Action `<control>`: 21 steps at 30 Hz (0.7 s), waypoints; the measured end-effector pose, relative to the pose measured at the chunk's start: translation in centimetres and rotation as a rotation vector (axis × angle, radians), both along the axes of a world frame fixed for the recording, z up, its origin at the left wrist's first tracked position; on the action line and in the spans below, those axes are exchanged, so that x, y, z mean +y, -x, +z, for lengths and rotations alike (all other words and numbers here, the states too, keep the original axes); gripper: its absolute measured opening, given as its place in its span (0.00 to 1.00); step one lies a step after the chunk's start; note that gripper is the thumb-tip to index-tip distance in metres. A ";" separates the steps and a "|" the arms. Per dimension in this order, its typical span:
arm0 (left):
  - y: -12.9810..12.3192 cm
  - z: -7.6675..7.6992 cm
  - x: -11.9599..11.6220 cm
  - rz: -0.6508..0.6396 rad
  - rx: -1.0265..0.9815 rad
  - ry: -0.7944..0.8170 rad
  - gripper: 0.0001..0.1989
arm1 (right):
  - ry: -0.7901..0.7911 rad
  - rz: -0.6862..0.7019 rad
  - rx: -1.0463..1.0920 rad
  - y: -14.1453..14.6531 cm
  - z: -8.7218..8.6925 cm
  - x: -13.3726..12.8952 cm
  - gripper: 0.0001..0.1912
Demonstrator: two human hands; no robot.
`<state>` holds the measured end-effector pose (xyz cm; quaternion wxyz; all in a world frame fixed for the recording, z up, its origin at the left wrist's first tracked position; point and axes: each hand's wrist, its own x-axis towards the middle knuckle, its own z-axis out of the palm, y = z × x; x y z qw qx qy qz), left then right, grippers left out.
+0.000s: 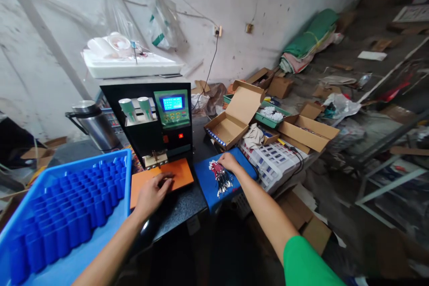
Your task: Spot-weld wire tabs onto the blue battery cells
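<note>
My left hand (154, 193) is over the orange board (182, 172), just in front of the welding head (156, 159) of a black spot-welding machine (146, 138). Its fingers are curled in, and whatever they may hold is hidden. On a blue mat (243, 161) to the right lies a fanned bundle of red and black wire leads (221, 178) with white connectors and bare metal ends. My right hand (229, 161) reaches to the upper end of this bundle, fingers pinched at the leads. Lit on the machine are a blue display (172, 103) and a red switch (181, 136).
A blue tray (128, 165) at the left holds rows of blue wrapped cell packs (72, 214). Behind it stands a steel jug (95, 125). An open cardboard box (246, 103), a green tray of white parts (270, 114) and a white plastic basket (268, 163) are on the right.
</note>
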<state>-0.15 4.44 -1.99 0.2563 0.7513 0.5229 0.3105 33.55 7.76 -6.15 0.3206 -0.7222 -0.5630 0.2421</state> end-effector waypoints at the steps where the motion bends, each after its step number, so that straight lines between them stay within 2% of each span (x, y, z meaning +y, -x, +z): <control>1: 0.0 0.0 0.0 0.001 -0.005 0.004 0.22 | -0.029 -0.012 0.036 -0.2 0.2 -0.1 0.10; 5: 0.1 0.2 -0.1 -0.010 -0.015 0.020 0.23 | -0.186 -0.092 0.182 -1.7 2.0 -0.7 0.10; 8: 0.1 0.2 0.0 -0.027 -0.031 0.030 0.24 | -0.384 -0.125 0.470 -2.6 4.2 -1.2 0.14; 11: 0.0 0.3 -0.1 -0.034 -0.082 0.019 0.25 | -0.533 -0.094 0.763 -2.1 6.8 -2.0 0.17; 16: -1.6 2.4 -2.2 -0.020 -0.162 -0.048 0.22 | -0.535 0.092 1.042 3.0 9.5 -4.1 0.16; 21: -4.1 4.7 -5.5 -0.048 -0.346 0.028 0.21 | -0.442 0.238 1.258 10.1 9.9 -6.2 0.13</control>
